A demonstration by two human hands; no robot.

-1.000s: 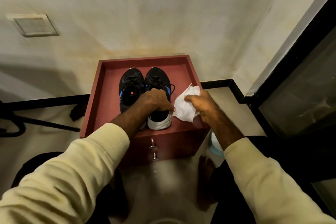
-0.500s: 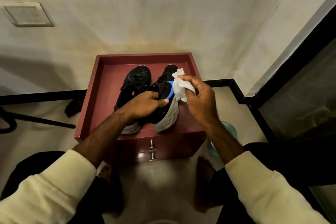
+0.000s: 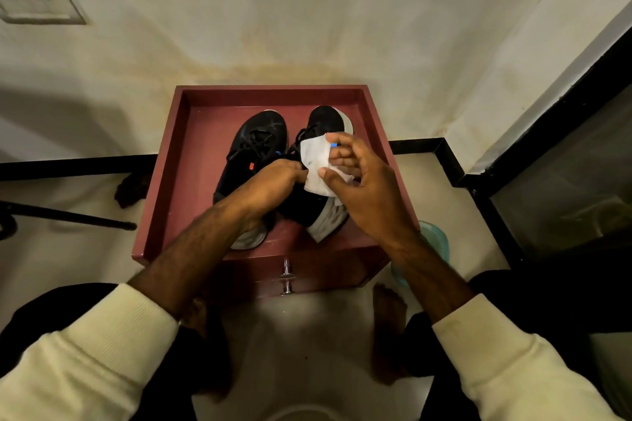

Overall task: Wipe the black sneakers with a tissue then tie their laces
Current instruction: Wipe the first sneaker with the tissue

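Fingers (image 3: 342, 160) and thumb of right hand (image 3: 371, 196) pinch white tissue (image 3: 314, 166) against tilted sneaker (image 3: 298, 203), left hand (image 3: 273, 183) gripping its collar, second sneaker (image 3: 260, 133) beside it on red drawer unit (image 3: 191, 181); wiping step in hand; next move probably needs firm strokes toeward, laces later.

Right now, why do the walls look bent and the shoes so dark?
Head view: wide-angle lens bows the wall and black skirting; dim warm light leaves the black sneakers nearly detailless; the white tissue stands out; a shadow darkens the wall's left.
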